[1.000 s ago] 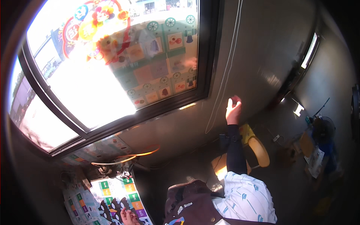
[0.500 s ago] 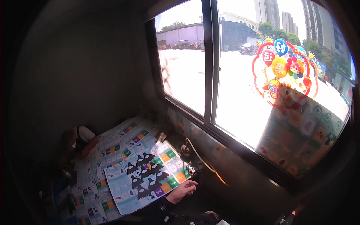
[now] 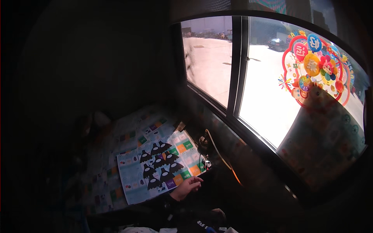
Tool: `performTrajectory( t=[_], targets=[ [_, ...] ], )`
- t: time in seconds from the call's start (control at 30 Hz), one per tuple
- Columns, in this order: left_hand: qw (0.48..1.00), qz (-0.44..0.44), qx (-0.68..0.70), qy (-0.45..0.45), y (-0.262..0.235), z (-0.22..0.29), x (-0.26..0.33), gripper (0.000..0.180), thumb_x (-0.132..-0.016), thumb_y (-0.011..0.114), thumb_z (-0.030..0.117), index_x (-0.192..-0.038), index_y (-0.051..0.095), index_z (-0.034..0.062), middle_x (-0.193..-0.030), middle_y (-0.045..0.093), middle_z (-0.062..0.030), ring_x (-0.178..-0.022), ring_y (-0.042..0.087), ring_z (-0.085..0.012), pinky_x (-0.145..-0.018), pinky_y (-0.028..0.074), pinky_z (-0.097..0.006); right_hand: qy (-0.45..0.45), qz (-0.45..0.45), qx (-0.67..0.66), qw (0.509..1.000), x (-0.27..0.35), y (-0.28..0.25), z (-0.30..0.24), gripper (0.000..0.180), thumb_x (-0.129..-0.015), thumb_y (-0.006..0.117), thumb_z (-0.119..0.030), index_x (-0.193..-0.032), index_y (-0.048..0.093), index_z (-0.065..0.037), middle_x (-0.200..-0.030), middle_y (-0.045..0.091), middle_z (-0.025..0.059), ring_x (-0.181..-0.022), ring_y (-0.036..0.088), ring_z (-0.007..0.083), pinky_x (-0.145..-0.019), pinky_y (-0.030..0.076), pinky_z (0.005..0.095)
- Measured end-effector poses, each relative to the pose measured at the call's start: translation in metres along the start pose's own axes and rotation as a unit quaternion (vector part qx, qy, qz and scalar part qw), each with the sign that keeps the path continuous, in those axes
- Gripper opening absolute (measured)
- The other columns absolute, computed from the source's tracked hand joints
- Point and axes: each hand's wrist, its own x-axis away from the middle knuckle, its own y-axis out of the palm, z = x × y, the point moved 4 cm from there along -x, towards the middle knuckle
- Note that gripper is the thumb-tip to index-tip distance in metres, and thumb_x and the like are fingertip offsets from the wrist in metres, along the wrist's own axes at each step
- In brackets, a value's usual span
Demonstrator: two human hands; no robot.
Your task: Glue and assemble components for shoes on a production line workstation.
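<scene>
My left hand [image 3: 186,188] reaches over the near right edge of the table, fingers loosely bent and apart, holding nothing I can see. Beside it lies a printed pastel sheet [image 3: 130,182] with coloured blocks. Several black cape-shaped pieces [image 3: 164,174] with scalloped hems and pale ovals are spread over this sheet, a little left of the hand. Low in the view, a skin-toned patch [image 3: 218,212] may be part of my right hand; its fingers do not show. Just past my left fingertips is a small shiny metal device [image 3: 206,163], its form lost in shadow.
A cream-to-orange hose or cord [image 3: 217,150] curves beside the device. More printed sheets [image 3: 97,186] cover the table. In the dark at the far left is another person [image 3: 99,120]. A dark-framed window [image 3: 235,73] with a colourful sticker [image 3: 312,64] runs along the right.
The view has tilted down and left, so the table and window appear further right. The room looks darker. My left hand stays at the table edge in nearly the same pose.
</scene>
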Motion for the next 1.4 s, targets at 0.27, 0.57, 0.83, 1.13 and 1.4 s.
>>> performTrajectory(
  t=[0.27, 0.57, 0.83, 1.13, 1.4],
  targets=[
    [1.0, 0.012, -0.013, 0.009, 0.004, -0.005, 0.016, 0.023, -0.095, 0.055, 0.014, -0.116, 0.056, 0.004, -0.09, 0.057, 0.0009, -0.076, 0.052, -0.0057, -0.07, 0.044, -0.019, 0.136, -0.057, -0.03, 0.989, 0.012, 0.047, 0.057, 0.038, -0.094, 0.052, -0.026, -0.124, 0.056, -0.002, -0.113, 0.064, 0.0161, -0.101, 0.061, 0.0302, -0.088, 0.048, 0.0402],
    [0.999, 0.045, 0.007, 0.016, 0.007, -0.003, 0.028, 0.023, -0.095, 0.055, 0.014, -0.115, 0.056, 0.0048, -0.09, 0.056, 0.001, -0.078, 0.051, -0.0053, -0.073, 0.044, -0.019, 0.163, -0.146, 0.146, 0.965, 0.078, 0.068, -0.11, 0.043, -0.098, 0.048, -0.032, -0.13, 0.053, -0.004, -0.121, 0.06, 0.0172, -0.107, 0.058, 0.0346, -0.094, 0.045, 0.041],
    [0.999, 0.038, -0.003, -0.014, 0.017, -0.022, 0.035, 0.022, -0.094, 0.055, 0.013, -0.114, 0.056, 0.0039, -0.09, 0.057, 0.0006, -0.078, 0.052, -0.006, -0.072, 0.044, -0.02, 0.05, 0.022, 0.193, 0.98, 0.019, 0.046, -0.016, 0.047, -0.101, 0.039, -0.035, -0.131, 0.052, -0.002, -0.13, 0.054, 0.0205, -0.116, 0.055, 0.0312, -0.096, 0.044, 0.0407],
    [0.998, 0.064, 0.002, -0.016, 0.015, -0.03, 0.043, 0.022, -0.094, 0.055, 0.013, -0.114, 0.057, 0.0035, -0.09, 0.057, 0.0007, -0.076, 0.052, -0.0054, -0.07, 0.044, -0.019, 0.194, 0.019, 0.126, 0.973, 0.098, 0.051, -0.056, 0.048, -0.101, 0.038, -0.034, -0.132, 0.05, 0.0, -0.128, 0.055, 0.0215, -0.116, 0.054, 0.0306, -0.097, 0.043, 0.0413],
    [0.995, 0.093, -0.006, -0.037, 0.007, -0.039, 0.048, 0.022, -0.094, 0.055, 0.014, -0.114, 0.057, 0.0041, -0.09, 0.058, 0.0007, -0.075, 0.053, -0.0056, -0.069, 0.044, -0.019, 0.357, 0.014, 0.126, 0.925, 0.151, 0.069, -0.135, 0.048, -0.1, 0.039, -0.032, -0.134, 0.048, 0.001, -0.127, 0.055, 0.022, -0.115, 0.053, 0.0299, -0.098, 0.042, 0.0417]
  ],
)
